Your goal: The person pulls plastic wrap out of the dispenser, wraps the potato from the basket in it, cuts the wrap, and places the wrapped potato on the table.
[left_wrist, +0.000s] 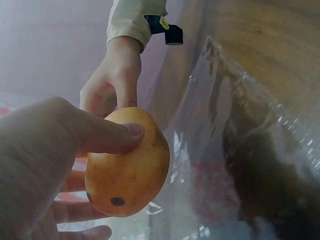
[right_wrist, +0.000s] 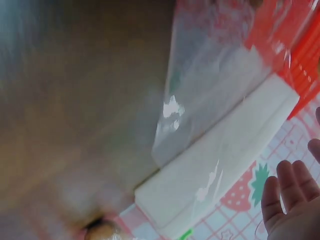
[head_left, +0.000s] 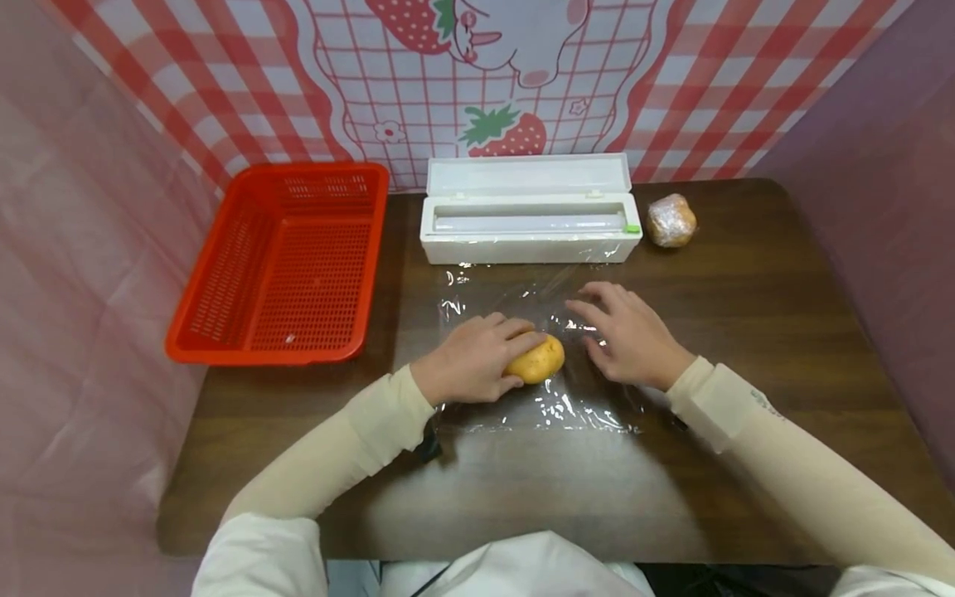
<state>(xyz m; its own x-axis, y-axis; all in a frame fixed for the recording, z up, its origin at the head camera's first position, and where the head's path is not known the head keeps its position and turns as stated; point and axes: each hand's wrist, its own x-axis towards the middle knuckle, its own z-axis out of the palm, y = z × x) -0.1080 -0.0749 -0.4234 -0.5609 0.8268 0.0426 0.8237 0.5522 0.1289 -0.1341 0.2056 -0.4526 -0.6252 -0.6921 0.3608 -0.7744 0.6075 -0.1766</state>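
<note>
My left hand (head_left: 477, 358) grips a yellow potato (head_left: 540, 361) over a sheet of clear cling film (head_left: 570, 413) spread on the table. In the left wrist view the thumb lies across the potato (left_wrist: 127, 175), which has a dark spot near its lower end. To the right of it, my right hand (head_left: 634, 338) hovers at the film with its fingers spread and slightly bent, holding nothing. The film runs from a white cling film box (head_left: 522, 252), whose lid stands up at the back; a roll (head_left: 530, 224) lies inside.
A red plastic basket (head_left: 272, 358) stands on the left of the brown wooden table (head_left: 783, 332). Right of the box sits a roundish yellowish-brown item wrapped in film (head_left: 671, 220). A patterned cloth (head_left: 373, 99) hangs behind the table.
</note>
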